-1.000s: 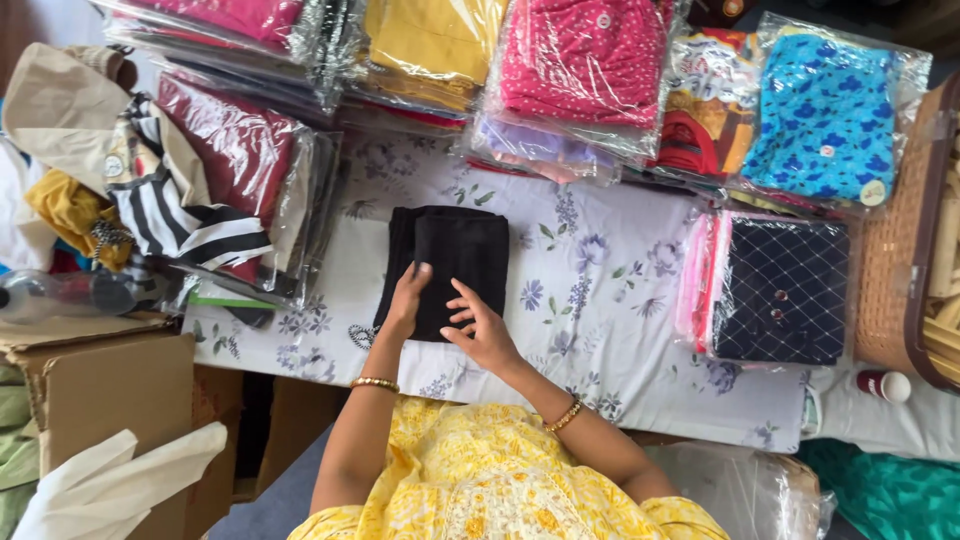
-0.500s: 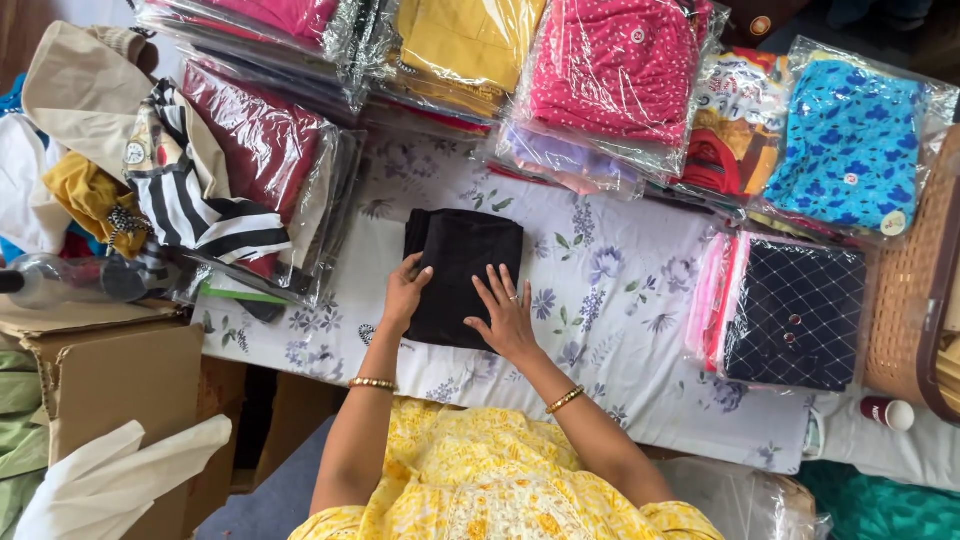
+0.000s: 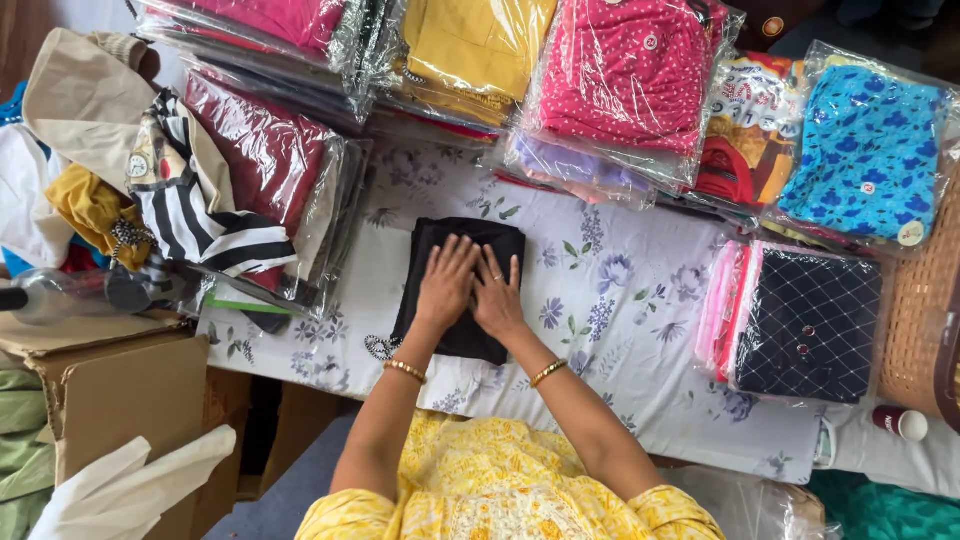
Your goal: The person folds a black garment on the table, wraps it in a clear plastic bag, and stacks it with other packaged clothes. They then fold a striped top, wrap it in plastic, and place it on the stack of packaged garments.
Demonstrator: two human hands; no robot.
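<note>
A counter (image 3: 620, 330) covered by a white cloth printed with pale purple flowers fills the middle of the view. Along its far edge lie stacks of clothes in clear plastic bags: pink (image 3: 625, 70), yellow (image 3: 470, 45), maroon (image 3: 265, 150) and blue (image 3: 865, 150). A dark quilted bundle (image 3: 808, 325) sits to the right, beside a woven basket (image 3: 920, 320) cut off by the frame edge. A cardboard box (image 3: 120, 395) stands low on the left. A folded black garment (image 3: 462, 285) lies flat near the counter's near edge. The left hand (image 3: 447, 285) and the right hand (image 3: 497, 298) rest side by side on it, palms down, fingers spread and flat, gripping nothing. The heap of loose cloth at far left is hard to sort out
</note>
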